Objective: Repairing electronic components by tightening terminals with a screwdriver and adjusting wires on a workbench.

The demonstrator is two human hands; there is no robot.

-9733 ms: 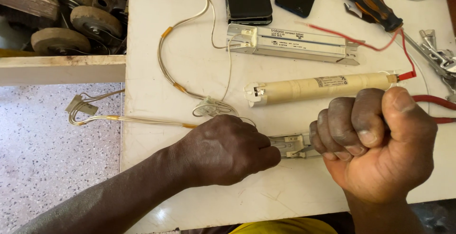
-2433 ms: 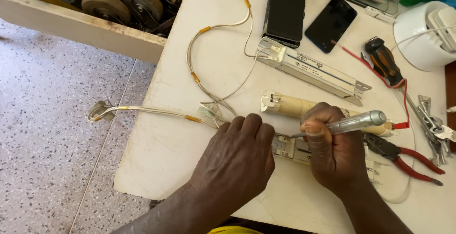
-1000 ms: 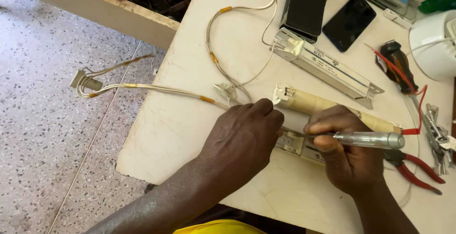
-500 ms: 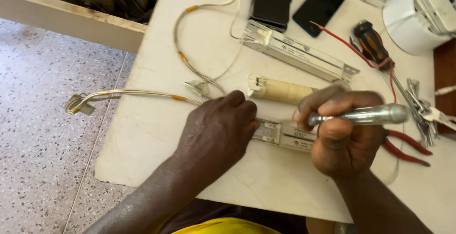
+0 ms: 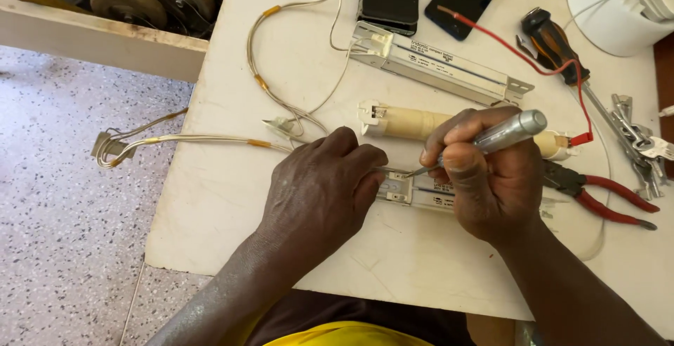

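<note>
- Head view, centre of frame: left hand (image 5: 319, 191) lies closed over the left end of a slim white ballast unit (image 5: 421, 193) flat on the worktop (image 5: 232, 198); fingers curled, pinning a thin wire at the unit's terminal end. What the fingertips grip is mostly hidden.
- Right hand (image 5: 488, 181) is wrapped tight round a silver-handled screwdriver (image 5: 502, 134), held like a pen; its tip meets the terminal block on the unit's left end, just beside the left fingers.
- Judged stage: wiring at the terminals is under way, not finished. Tool tip on the terminal, wire pinned by hand. Cannot tell whether the wire is seated or the screw tight.
- Left of centre: pale wire harness (image 5: 189, 139) with yellow sleeves runs from the hands off the worktop edge to a metal clip (image 5: 105, 148) hanging over the floor; loose.
- Just above the hands: cream tubular part (image 5: 414, 121), untouched.
- Upper centre: second, longer metal ballast (image 5: 442, 65), apart from the work, with wires at its left end.
- Right side: red-handled pliers (image 5: 604, 195), orange-black screwdriver (image 5: 551, 40), red wire (image 5: 533, 61), all lying idle.
</note>
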